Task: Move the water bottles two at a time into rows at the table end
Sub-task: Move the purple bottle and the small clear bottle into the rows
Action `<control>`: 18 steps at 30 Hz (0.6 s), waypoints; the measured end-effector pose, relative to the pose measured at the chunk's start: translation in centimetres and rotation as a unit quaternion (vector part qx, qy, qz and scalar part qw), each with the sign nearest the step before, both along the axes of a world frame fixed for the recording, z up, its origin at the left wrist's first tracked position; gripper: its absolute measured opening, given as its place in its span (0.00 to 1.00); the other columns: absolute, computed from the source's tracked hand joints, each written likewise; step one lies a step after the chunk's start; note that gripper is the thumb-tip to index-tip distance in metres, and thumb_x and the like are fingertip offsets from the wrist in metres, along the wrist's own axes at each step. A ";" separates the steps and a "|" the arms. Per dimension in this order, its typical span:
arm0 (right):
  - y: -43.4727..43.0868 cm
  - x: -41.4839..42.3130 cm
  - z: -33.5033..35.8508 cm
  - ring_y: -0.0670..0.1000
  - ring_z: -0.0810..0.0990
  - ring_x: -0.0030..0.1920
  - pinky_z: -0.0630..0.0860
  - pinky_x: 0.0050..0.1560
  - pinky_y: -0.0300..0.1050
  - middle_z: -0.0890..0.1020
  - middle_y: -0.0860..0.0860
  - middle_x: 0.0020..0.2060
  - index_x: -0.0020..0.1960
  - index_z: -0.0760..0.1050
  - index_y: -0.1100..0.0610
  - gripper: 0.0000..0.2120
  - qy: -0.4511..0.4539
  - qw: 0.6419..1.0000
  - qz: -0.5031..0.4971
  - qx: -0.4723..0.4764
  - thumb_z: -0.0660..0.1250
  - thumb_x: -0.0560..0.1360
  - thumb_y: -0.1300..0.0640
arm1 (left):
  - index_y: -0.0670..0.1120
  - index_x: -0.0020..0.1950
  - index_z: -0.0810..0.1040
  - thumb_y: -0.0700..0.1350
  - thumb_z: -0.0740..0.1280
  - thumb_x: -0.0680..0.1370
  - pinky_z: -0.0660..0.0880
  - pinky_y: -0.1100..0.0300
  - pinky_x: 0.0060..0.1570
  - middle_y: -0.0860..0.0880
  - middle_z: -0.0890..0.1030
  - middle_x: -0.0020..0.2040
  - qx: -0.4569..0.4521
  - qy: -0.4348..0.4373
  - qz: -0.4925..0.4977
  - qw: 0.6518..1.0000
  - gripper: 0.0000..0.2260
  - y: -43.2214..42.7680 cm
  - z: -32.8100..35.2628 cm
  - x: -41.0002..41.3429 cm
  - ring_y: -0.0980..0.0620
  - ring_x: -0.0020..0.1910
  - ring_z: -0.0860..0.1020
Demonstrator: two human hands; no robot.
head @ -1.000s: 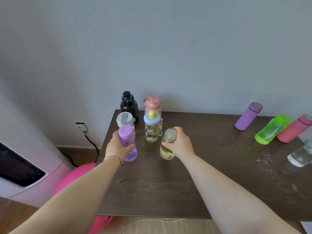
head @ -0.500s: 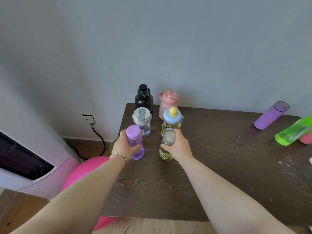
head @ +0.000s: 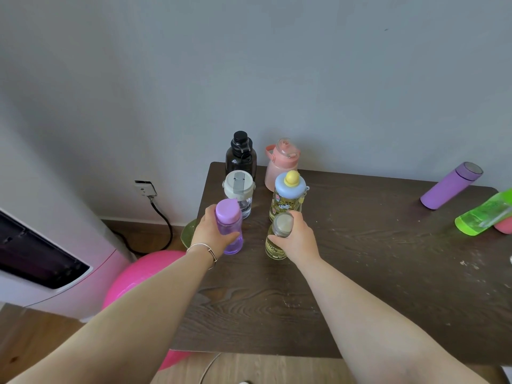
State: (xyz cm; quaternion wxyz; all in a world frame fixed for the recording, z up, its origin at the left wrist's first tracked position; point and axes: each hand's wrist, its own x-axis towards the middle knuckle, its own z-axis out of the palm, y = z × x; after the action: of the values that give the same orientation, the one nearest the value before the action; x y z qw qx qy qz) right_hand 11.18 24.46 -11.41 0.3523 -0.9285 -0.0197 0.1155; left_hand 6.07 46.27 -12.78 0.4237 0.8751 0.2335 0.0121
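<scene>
Two hands (head: 213, 234) partly hide both gripped bottles (head: 231, 231).

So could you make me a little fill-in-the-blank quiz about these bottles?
1. The left hand grips a bottle with a ____ cap.
2. The black bottle stands beside a ____ bottle at the wall.
3. The green bottle lies on its ____.

Missing words: purple; pink; side

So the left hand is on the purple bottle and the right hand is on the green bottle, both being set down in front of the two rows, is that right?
Not quite. In the head view the right hand grips the yellow-tinted clear bottle with a metal cap, not the green bottle, which lies on its side at the table's right. The left hand is on the purple bottle, in front of the rows.
</scene>
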 end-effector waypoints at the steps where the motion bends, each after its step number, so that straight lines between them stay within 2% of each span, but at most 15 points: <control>1: 0.0 0.0 -0.1 0.61 0.79 0.71 0.78 0.70 0.56 0.80 0.56 0.71 0.77 0.67 0.55 0.39 -0.001 1.000 -0.001 0.002 0.84 0.73 0.50 | 0.53 0.70 0.60 0.49 0.80 0.65 0.77 0.49 0.57 0.48 0.74 0.64 0.002 -0.001 0.000 1.000 0.40 0.0 0.0 0.0 0.45 0.59 0.75; 12: -0.6 0.3 0.0 0.60 0.78 0.71 0.77 0.70 0.55 0.79 0.55 0.71 0.77 0.67 0.54 0.39 0.008 0.999 0.028 -0.019 0.84 0.73 0.50 | 0.52 0.70 0.61 0.49 0.80 0.66 0.76 0.49 0.58 0.49 0.74 0.65 0.001 -0.007 -0.019 1.000 0.39 -0.9 -0.2 -0.1 0.45 0.60 0.75; 18: -0.8 0.7 0.4 0.61 0.76 0.74 0.75 0.75 0.58 0.73 0.57 0.76 0.81 0.62 0.55 0.44 0.024 0.997 0.061 -0.046 0.83 0.75 0.50 | 0.53 0.71 0.60 0.49 0.80 0.65 0.76 0.49 0.59 0.48 0.72 0.66 -0.005 -0.006 -0.022 1.000 0.42 -1.0 0.1 -0.1 0.45 0.61 0.74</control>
State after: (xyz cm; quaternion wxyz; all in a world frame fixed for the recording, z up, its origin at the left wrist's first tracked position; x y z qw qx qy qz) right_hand 11.88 23.71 -11.06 0.3020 -0.9376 -0.0627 0.1603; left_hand 5.94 45.25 -12.64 0.4295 0.8778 0.2119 0.0066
